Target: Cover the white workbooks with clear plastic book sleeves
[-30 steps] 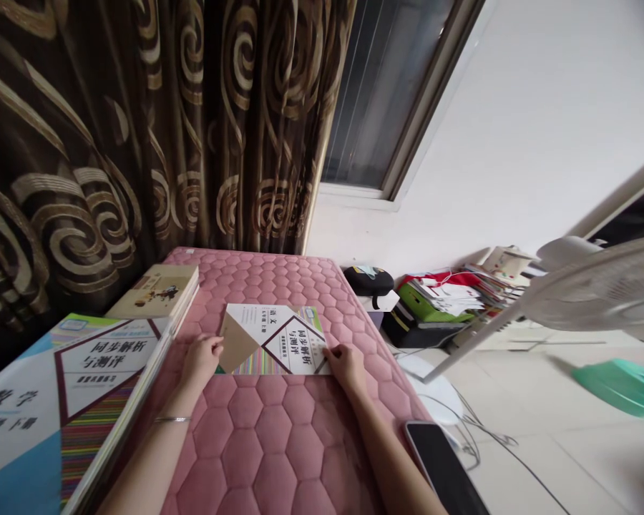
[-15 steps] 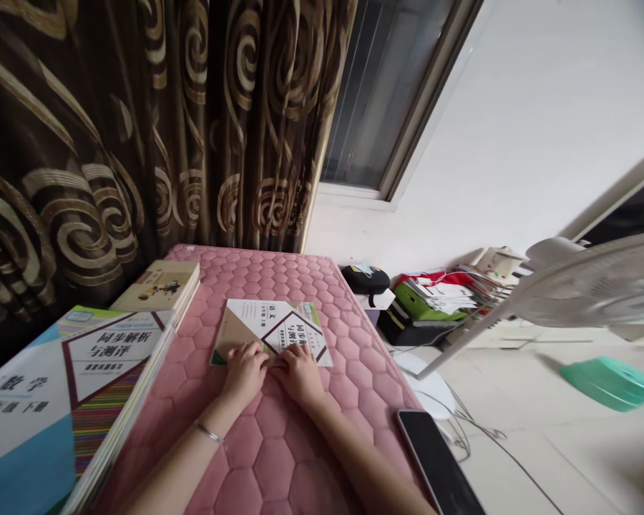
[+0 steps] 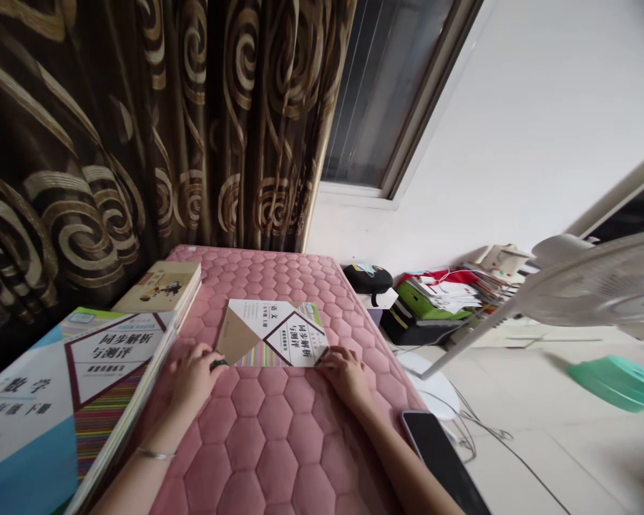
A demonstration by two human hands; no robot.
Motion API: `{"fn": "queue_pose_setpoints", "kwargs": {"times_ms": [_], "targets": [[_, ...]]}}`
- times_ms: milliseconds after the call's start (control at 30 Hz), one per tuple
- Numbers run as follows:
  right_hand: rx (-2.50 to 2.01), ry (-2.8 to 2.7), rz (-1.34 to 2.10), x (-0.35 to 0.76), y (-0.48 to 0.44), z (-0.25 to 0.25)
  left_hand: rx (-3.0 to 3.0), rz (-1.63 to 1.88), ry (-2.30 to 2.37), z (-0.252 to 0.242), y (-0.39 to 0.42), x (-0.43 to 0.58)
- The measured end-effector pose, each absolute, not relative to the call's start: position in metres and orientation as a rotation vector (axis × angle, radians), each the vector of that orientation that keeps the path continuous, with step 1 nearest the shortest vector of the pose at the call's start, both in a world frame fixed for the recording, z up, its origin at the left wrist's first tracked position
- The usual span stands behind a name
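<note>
A thin workbook titled 同步解析与测评 lies flat on a pink quilted mattress, about midway across it and turned sideways to the view. A triangle of brown kraft paper covers its left end, and a striped band of the cover shows along the lower edge. The left hand and right hand stand well apart, one at each lower corner of the workbook. The left fingertips reach a small green corner, and the right fingertips meet the opposite corner; whether either hand is pinching the paper cannot be told. A thin metal bracelet circles the left wrist. On the mattress to the left lies a thick stack of workbooks, with a mathematics title on top, and a smaller stack of books sits beyond it against a brown swirl-patterned curtain. A black smartphone lies just beside the right forearm. Farther right are a pile of papers and folders, a white electric fan and a green plastic lid on the tiled floor.
</note>
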State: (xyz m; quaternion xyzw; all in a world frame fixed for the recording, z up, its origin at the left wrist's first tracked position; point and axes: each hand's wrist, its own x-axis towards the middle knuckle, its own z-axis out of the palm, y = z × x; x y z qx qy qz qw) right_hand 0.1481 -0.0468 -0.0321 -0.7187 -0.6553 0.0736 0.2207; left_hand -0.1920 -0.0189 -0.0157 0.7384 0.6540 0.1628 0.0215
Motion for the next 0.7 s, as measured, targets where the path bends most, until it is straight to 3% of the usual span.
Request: {"fn": "queue_pose_setpoints", "kwargs": {"times_ms": [567, 700], "targets": [[-1.920, -1.844, 0.326, 0.178, -0.046, -0.041, 2.232, 0.512, 1.921, -0.027, -0.012, -0.220], [-1.926, -1.928, 0.196, 0.162, -0.051, -0.033, 2.253, 0.495, 2.039, -0.017, -0.021, -0.197]]}}
